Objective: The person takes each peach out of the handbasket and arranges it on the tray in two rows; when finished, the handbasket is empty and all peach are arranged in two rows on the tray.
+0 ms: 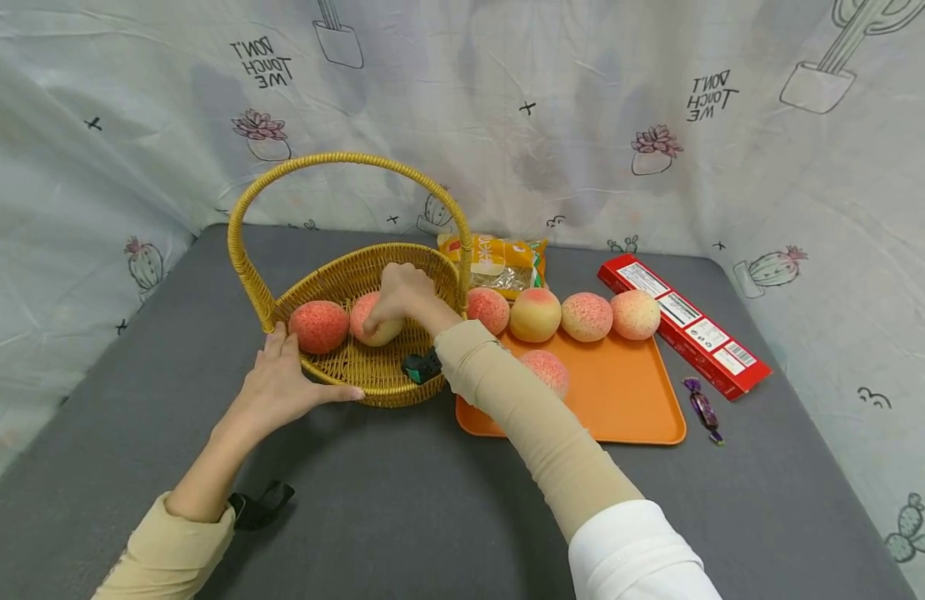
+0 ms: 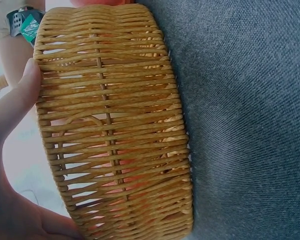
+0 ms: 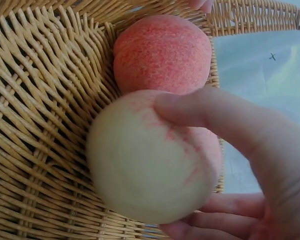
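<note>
Peach (image 3: 150,160) held inside wicker basket (image 1: 372,367), beside second peach (image 1: 319,326). Right hand (image 1: 402,293) grip curled round it, thumb across top. Left hand (image 1: 282,385) laid flat on basket rim, fingers straight. Peach judged light, round, matt, easily dented: best cupped around widest part.

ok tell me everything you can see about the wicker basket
The wicker basket is a round, shallow, golden-yellow woven bowl with a tall arched handle, upright on the grey table beside the orange tray. The left hand rests on its near rim. Inside lie a peach and another peach that the right hand grips.
</note>
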`<state>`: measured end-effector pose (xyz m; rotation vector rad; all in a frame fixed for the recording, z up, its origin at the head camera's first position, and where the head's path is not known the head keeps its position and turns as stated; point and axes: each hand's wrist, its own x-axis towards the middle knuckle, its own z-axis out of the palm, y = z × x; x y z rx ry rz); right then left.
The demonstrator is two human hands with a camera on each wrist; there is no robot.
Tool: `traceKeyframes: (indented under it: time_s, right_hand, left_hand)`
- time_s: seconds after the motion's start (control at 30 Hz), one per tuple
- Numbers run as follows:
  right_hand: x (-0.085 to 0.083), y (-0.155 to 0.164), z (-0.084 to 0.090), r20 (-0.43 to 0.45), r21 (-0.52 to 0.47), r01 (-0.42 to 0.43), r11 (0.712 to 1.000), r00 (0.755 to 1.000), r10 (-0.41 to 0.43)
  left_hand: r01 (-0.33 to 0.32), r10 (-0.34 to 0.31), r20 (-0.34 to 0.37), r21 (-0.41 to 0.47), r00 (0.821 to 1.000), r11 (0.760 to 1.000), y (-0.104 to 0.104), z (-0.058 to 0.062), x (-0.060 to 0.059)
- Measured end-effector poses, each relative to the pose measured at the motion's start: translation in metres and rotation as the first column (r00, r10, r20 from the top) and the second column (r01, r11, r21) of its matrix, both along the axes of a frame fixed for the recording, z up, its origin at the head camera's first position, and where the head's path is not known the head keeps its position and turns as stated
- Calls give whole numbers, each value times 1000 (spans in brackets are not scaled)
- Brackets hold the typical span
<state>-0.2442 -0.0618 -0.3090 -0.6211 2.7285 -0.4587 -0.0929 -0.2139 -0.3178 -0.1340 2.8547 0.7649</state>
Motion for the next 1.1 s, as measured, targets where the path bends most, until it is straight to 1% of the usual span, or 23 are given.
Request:
traceKeyframes:
  time_s: [0.07,0.17,0.23,0.33,0.47,0.6,0.67,0.77,0.83,0.9,1.1]
  right_hand:
    - [0,1,3,-13,-5,8,1000,1000,-8]
    - [2,6,10,-10,-65,14,998,1000,-15]
    - [4,12,15,-14,-130,1,992,1000,-3]
    - [8,25,24,-42,-262,-40,964,999,30]
    - [16,44,32,-99,-415,-128,901,990,95]
    - [27,63,34,-103,-524,-171,834,985,137]
    - [35,74,31,-84,-591,-175,788,984,155]
    - [47,91,28,-49,-683,-170,710,981,188]
    - [55,102,26,-28,-726,-159,669,979,202]
    - [62,112,24,-17,-754,-148,640,978,206]
    - [76,139,21,-26,-797,-139,588,980,196]
  left_hand:
    - [0,0,-2,0,1000,1000,0,0,0]
    - [0,0,-3,2,1000,1000,1,0,0]
    - [1,-1,-1,5,1000,1000,2,0,0]
    - [2,-2,3,1,1000,1000,1,0,-1]
    - [1,-1,-1,-1,1000,1000,0,0,0]
    - [3,-3,-13,4,1000,1000,-2,0,0]
    - [4,-4,-16,5,1000,1000,-1,1,0]
    - [2,-2,-16,7,1000,1000,0,1,-1]
    - [0,0,-17,5,1000,1000,0,1,-1]
    - [-1,1,-17,3,1000,1000,0,0,-1]
    - [6,-6,-25,5,1000,1000,0,-1,-1]
